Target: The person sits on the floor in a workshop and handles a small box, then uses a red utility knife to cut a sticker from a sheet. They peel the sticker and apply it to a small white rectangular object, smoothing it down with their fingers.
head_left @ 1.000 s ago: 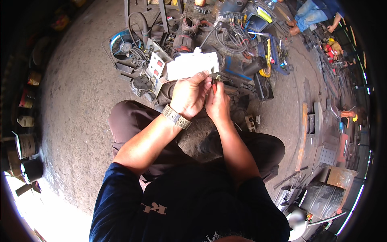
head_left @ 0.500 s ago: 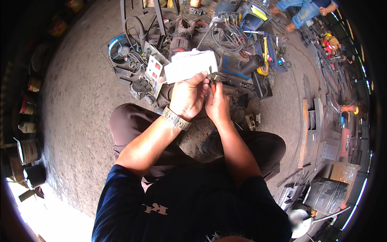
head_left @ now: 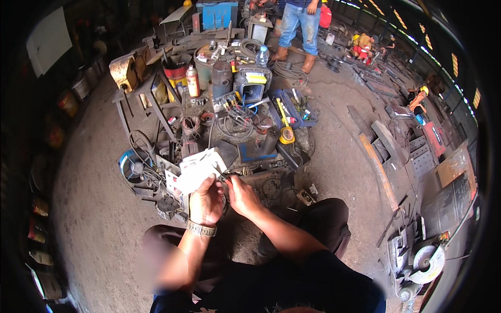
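Over the cluttered floor in front of my knees, my left hand grips a white box-like piece, thumb on its near edge. Glare washes out its face, so its exact kind is unclear. My right hand is closed at its right side around a small red-handled tool. Fingers hide most of the tool, and I cannot tell whether its tip touches the white piece. Just beyond and left of my left hand stands a pale panel with a tangle of dark wires beside it.
Coiled cables, a yellow tape measure and a blue tool tray lie ahead. A spray can and water bottle stand farther back. Beyond them stands a person in jeans. A cut-off saw sits at right.
The view has tilted up, bringing the far workshop and the standing person's legs into it. Both hands and the white piece appear lower and farther left. The white piece is more tilted.
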`<state>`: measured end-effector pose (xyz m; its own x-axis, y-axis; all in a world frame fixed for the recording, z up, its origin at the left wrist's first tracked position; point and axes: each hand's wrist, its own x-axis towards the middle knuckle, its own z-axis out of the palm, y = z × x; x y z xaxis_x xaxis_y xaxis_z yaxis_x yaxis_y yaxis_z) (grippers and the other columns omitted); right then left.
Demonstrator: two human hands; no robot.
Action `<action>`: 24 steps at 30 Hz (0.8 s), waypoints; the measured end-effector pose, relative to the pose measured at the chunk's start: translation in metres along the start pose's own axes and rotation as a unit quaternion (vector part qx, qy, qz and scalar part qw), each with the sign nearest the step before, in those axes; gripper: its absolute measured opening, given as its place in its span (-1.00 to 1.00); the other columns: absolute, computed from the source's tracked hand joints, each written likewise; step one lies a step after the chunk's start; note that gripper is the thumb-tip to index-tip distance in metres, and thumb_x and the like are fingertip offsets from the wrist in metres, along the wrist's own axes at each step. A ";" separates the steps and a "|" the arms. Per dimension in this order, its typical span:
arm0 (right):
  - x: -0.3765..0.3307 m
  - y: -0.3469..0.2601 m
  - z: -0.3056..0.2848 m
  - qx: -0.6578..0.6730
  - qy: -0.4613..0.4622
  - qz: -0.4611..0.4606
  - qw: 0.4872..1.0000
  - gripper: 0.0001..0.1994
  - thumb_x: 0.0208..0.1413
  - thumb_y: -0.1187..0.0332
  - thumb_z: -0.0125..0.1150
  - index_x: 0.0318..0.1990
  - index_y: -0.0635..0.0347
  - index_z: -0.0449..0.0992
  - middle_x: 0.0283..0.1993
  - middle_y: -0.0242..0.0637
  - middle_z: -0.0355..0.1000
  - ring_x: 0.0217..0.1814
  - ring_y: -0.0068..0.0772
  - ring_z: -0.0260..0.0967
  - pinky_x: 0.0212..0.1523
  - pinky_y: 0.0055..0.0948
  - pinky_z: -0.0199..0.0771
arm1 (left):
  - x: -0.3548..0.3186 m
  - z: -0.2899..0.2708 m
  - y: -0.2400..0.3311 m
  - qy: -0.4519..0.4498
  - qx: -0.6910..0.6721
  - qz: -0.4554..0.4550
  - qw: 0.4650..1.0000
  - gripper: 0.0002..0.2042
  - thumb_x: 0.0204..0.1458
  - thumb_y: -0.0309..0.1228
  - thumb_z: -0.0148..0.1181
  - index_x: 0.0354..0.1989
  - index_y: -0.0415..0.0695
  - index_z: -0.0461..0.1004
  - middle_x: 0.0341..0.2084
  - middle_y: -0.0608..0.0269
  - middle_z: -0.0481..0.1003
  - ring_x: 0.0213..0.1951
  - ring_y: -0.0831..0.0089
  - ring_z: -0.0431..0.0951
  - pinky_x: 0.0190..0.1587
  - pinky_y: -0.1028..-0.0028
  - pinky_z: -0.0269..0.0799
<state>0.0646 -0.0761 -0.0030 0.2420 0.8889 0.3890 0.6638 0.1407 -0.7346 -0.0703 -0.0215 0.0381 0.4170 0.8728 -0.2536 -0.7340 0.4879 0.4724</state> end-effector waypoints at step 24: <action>-0.020 -0.007 0.012 0.000 0.017 0.010 1.000 -0.67 0.27 0.57 0.09 0.17 0.34 0.33 -0.11 0.30 0.54 -0.04 0.47 0.52 -0.10 0.19 0.54 | 0.001 0.009 0.003 0.015 -0.045 0.042 0.998 -0.79 0.23 -0.52 0.35 -0.02 -0.10 0.51 -0.20 0.32 0.58 -0.34 0.52 0.53 -0.32 0.55 0.50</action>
<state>0.0469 -0.0898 -0.0128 0.2794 0.8757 0.3938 0.6587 0.1236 -0.7422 -0.0669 -0.0191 0.0468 0.3365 0.9103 -0.2411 -0.8117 0.4102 0.4159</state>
